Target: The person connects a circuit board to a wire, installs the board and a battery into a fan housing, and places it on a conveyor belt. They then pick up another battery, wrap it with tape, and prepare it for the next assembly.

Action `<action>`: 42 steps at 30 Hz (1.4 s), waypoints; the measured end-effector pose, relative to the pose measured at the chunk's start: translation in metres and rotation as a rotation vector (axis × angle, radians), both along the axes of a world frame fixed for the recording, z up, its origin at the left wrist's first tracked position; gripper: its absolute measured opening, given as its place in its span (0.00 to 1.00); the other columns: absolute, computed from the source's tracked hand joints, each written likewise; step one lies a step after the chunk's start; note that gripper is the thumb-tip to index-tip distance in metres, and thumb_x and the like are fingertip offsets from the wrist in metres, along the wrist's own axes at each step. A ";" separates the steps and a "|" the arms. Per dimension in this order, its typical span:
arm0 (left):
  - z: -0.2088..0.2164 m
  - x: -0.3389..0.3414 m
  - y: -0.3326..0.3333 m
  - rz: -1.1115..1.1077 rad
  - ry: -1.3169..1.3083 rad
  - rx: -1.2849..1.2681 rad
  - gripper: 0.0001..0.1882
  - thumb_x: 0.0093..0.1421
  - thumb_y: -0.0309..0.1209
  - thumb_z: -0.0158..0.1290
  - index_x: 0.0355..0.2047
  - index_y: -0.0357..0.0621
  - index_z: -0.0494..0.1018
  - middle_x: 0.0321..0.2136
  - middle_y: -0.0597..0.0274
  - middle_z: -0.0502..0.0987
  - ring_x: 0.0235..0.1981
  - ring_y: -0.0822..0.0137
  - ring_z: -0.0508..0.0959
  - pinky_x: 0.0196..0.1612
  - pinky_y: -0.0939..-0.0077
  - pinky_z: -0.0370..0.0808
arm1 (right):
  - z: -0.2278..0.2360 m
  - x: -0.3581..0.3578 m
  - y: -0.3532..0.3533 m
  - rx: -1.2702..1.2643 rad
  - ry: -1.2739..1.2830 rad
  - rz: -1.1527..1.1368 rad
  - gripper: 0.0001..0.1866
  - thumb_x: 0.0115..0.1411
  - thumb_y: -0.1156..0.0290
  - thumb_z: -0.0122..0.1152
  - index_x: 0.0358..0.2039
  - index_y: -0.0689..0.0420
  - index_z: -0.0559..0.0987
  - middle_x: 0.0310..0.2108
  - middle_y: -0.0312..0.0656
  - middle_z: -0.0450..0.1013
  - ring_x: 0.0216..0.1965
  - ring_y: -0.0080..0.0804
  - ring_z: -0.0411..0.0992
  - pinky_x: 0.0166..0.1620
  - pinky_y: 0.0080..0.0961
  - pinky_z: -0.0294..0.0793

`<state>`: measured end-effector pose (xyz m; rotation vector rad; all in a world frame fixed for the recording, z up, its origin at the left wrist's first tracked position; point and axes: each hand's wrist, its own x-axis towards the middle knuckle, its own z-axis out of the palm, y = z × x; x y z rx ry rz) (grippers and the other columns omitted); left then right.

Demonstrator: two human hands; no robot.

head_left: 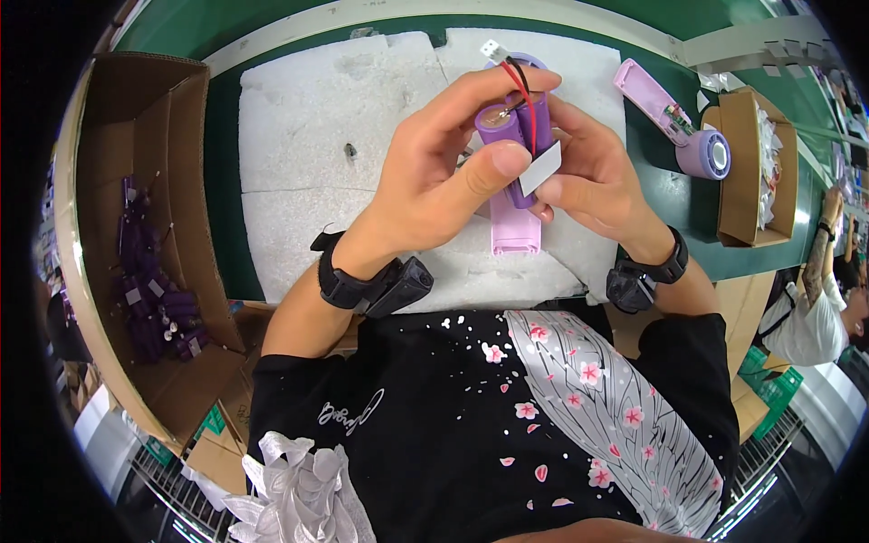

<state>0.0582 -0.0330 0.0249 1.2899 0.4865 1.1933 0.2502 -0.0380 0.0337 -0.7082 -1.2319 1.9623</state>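
Leftward of both hands, cardboard box with purple cells inside. Between left hand and right hand, grips a two-cell battery pack, fingers curled partway, neither hand clearly nearer. Beneath, partly hidden, pink housing on white foam, near end toward the body; both long axes roughly away from the body, pack's leaning slightly left. Right of the hands, another pink casing with round purple head.

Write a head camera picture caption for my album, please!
Left fingers and right fingers hold a purple battery pack with red and black wires over white foam.
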 end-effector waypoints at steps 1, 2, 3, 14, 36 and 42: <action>-0.001 0.000 0.000 -0.003 0.002 0.000 0.23 0.61 0.33 0.55 0.53 0.34 0.67 0.49 0.50 0.73 0.47 0.63 0.75 0.53 0.69 0.70 | 0.000 -0.001 -0.001 0.000 0.002 -0.003 0.32 0.58 0.72 0.61 0.60 0.64 0.60 0.44 0.46 0.71 0.33 0.26 0.73 0.30 0.21 0.75; -0.002 0.000 0.000 0.028 0.001 0.026 0.23 0.61 0.33 0.55 0.53 0.34 0.67 0.47 0.51 0.74 0.45 0.64 0.75 0.51 0.70 0.70 | 0.000 -0.002 -0.004 0.025 -0.027 -0.047 0.27 0.58 0.73 0.61 0.56 0.64 0.64 0.42 0.44 0.72 0.33 0.24 0.73 0.31 0.20 0.74; -0.003 0.000 0.000 0.059 0.000 0.053 0.23 0.61 0.32 0.55 0.54 0.34 0.67 0.46 0.53 0.75 0.43 0.65 0.76 0.50 0.71 0.71 | 0.000 -0.003 -0.007 0.050 -0.057 -0.092 0.22 0.58 0.74 0.62 0.52 0.64 0.68 0.40 0.42 0.73 0.33 0.22 0.73 0.31 0.19 0.74; 0.000 -0.001 -0.004 0.153 0.289 0.199 0.25 0.64 0.44 0.50 0.50 0.32 0.67 0.35 0.51 0.76 0.35 0.67 0.76 0.40 0.74 0.74 | 0.002 -0.008 -0.018 0.829 -0.553 -0.183 0.09 0.58 0.70 0.61 0.31 0.64 0.75 0.23 0.42 0.74 0.22 0.33 0.74 0.26 0.24 0.71; 0.001 0.005 -0.001 0.296 0.519 0.690 0.19 0.49 0.36 0.62 0.38 0.35 0.76 0.33 0.50 0.79 0.32 0.58 0.80 0.32 0.73 0.77 | -0.006 -0.010 -0.019 0.925 -0.481 -0.175 0.04 0.49 0.76 0.55 0.24 0.61 0.71 0.15 0.43 0.68 0.15 0.46 0.68 0.21 0.35 0.70; -0.003 0.003 0.001 0.269 0.472 0.673 0.21 0.53 0.39 0.60 0.39 0.33 0.75 0.34 0.50 0.79 0.33 0.58 0.80 0.34 0.72 0.77 | -0.014 -0.012 -0.020 0.897 -0.460 -0.178 0.03 0.49 0.76 0.54 0.25 0.61 0.72 0.16 0.43 0.68 0.15 0.46 0.68 0.21 0.34 0.70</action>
